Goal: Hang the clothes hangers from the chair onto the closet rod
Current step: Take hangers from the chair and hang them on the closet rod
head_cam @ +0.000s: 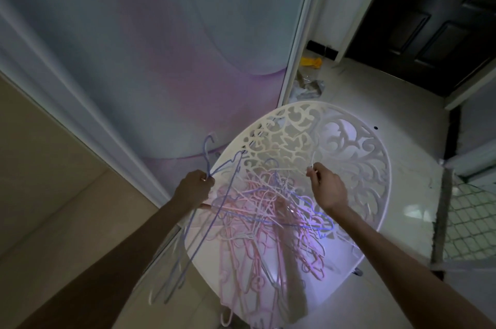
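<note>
Centre frame: tangled hangers (265, 216) heaped on the white chair (357, 157). Left hand (195, 188) grips several blue hangers (206, 167) by their necks; right hand (326, 186) apparently pinches a pale hook. Risk: interlocked hooks may drag neighbouring hangers off the seat.

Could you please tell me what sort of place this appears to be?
Probably a bedroom at home: a sliding closet door, an ornate white chair heaped with clothes hangers, and a dark panelled door.

2 bare, sleeveless forearms; a ring (204, 179) on the left hand (194, 189).
</note>
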Tool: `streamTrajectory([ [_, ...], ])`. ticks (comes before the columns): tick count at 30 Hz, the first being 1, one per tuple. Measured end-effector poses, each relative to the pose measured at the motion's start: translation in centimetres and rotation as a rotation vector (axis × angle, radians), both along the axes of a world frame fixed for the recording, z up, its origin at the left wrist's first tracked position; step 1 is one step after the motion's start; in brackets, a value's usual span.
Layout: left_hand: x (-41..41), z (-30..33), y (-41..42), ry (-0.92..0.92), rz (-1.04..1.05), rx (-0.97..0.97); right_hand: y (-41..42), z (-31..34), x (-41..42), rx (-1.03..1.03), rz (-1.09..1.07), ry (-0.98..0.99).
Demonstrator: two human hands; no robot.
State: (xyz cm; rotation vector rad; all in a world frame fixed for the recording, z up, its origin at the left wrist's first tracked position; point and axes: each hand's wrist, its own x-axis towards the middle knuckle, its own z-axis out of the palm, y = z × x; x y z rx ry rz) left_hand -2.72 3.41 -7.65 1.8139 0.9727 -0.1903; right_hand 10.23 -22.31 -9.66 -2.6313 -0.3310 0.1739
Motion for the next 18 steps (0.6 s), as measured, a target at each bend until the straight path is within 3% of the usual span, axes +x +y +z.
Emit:
streamTrajectory([
  [7, 0.0, -4.7, -2.9, -0.046, 0.131, -0.216, 0.3, -5.1, -2.8, -0.031, -0.086, 0.001],
  [14, -1.0, -3.4, -2.9, -0.052, 0.131, -0.426, -2.0, -1.9, -1.8, -0.037, 0.063, 0.083],
  [18, -0.6, -2.8, -3.0, -0.072, 0.138, -0.453, -1.8, 0.0, -0.8, -0.066, 0.137, 0.065],
])
